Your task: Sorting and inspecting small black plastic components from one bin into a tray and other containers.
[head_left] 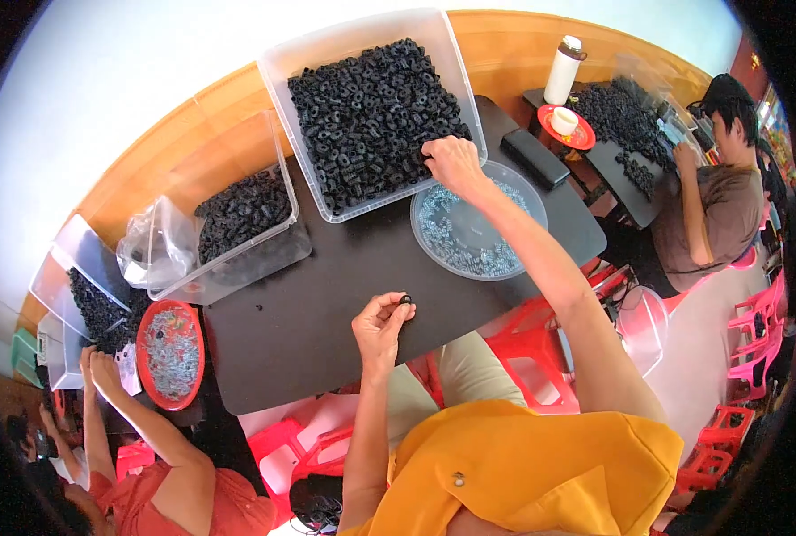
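Observation:
My left hand (382,323) is above the front of the dark table, its thumb and fingers pinching a small black ring-shaped part (405,301). Reaching forward, my right hand (454,164) has its fingers curled over the near right corner of a big clear plastic tub (331,214). Small black ribbed parts (371,116) fill that tub, and the right fingertips touch those at its edge; what they grip is hidden. Under my right forearm lies a round clear tray (459,234) holding many small clear or silvery spring-like pieces (483,261).
Left of the big tub stands a second clear bin (246,256) of black parts. A black case (535,159) lies at the table's back right. Co-workers sit at the left (179,491) and right (711,214), near a red tray (171,404) and a white bottle (562,73).

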Demonstrator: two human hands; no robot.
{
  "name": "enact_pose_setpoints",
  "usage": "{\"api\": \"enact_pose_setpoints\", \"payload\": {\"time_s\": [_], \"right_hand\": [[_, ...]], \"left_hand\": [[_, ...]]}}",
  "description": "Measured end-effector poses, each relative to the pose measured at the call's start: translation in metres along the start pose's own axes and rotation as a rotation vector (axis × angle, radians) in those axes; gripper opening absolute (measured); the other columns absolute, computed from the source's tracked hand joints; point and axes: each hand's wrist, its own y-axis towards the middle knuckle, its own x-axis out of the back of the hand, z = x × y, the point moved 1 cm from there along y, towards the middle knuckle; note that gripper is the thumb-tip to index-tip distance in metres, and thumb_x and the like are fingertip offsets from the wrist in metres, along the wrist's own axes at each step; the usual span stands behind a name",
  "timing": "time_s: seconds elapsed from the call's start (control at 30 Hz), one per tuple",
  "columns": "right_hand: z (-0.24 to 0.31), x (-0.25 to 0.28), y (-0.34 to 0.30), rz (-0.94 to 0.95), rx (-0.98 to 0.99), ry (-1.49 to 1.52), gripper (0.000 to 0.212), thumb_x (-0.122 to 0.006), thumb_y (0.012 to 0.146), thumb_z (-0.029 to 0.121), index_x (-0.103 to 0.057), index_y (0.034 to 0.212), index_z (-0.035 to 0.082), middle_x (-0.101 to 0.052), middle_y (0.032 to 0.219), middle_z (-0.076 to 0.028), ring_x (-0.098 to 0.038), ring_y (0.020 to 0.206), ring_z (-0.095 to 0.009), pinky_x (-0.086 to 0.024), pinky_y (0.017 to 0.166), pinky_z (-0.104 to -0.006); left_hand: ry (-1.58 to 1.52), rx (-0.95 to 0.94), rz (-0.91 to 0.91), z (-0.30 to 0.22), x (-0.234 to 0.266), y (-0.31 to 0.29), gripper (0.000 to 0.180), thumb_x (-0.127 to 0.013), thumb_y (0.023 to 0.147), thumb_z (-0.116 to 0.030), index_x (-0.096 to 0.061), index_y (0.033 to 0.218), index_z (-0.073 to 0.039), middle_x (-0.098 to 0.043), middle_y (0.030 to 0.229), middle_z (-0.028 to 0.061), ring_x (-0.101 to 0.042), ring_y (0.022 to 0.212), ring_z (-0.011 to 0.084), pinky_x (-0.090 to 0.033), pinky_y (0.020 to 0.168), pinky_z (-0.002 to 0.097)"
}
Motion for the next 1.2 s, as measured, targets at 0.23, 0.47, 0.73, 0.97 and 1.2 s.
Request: {"api": "enact_pose_setpoints", "payload": {"time_s": [0.23,0.47,0.73,0.97,1.2], "right_hand": [[-0.001,0.027,-0.023,0.064,-0.507,1.247,0.008,-0.060,0.075,0.005,-0.063,0.082,0.004,-0.061,0.069,-0.004,-0.059,0.059,-0.012,-0.051,0.056,-0.0264],[0.037,0.051,-0.104,0.353,-0.464,1.473,0.018,-0.065,0.080,0.013,-0.065,0.091,0.000,-0.064,0.078,-0.005,-0.061,0.068,-0.012,-0.053,0.065,-0.0275],[0.083,0.046,-0.153,0.525,-0.432,1.444,0.013,-0.062,0.081,0.003,-0.066,0.092,-0.003,-0.065,0.076,-0.008,-0.062,0.063,-0.012,-0.054,0.062,-0.0236],[0.089,0.048,-0.153,0.538,-0.362,1.354,0.012,-0.060,0.082,0.002,-0.066,0.092,-0.003,-0.064,0.076,-0.007,-0.062,0.067,-0.011,-0.053,0.063,-0.0227],[0.093,0.050,-0.152,0.474,-0.256,1.156,0.010,-0.060,0.080,-0.001,-0.065,0.088,-0.003,-0.063,0.075,-0.008,-0.062,0.065,-0.011,-0.051,0.060,-0.0230]], "left_hand": [[-0.009,0.003,0.003,-0.001,0.000,-0.002,0.014,-0.059,0.081,0.005,-0.060,0.095,0.004,-0.062,0.084,0.0065,-0.061,0.075,0.0125,-0.053,0.071,0.0251],[0.012,-0.038,0.000,-0.004,0.001,0.002,0.013,-0.059,0.082,0.003,-0.061,0.095,0.003,-0.062,0.085,0.0056,-0.062,0.075,0.0124,-0.052,0.070,0.0248],[-0.034,-0.043,0.027,-0.002,0.002,0.002,0.014,-0.060,0.082,0.003,-0.062,0.096,0.002,-0.063,0.086,0.0053,-0.062,0.075,0.0117,-0.052,0.070,0.0244],[-0.026,-0.046,0.026,0.000,0.003,0.000,0.015,-0.060,0.081,0.005,-0.063,0.096,0.003,-0.062,0.086,0.0054,-0.062,0.075,0.0119,-0.052,0.070,0.0237],[0.016,-0.080,0.039,0.005,0.006,0.002,0.016,-0.060,0.080,0.007,-0.063,0.095,0.003,-0.062,0.087,0.0058,-0.062,0.075,0.0121,-0.051,0.070,0.0231]]}}
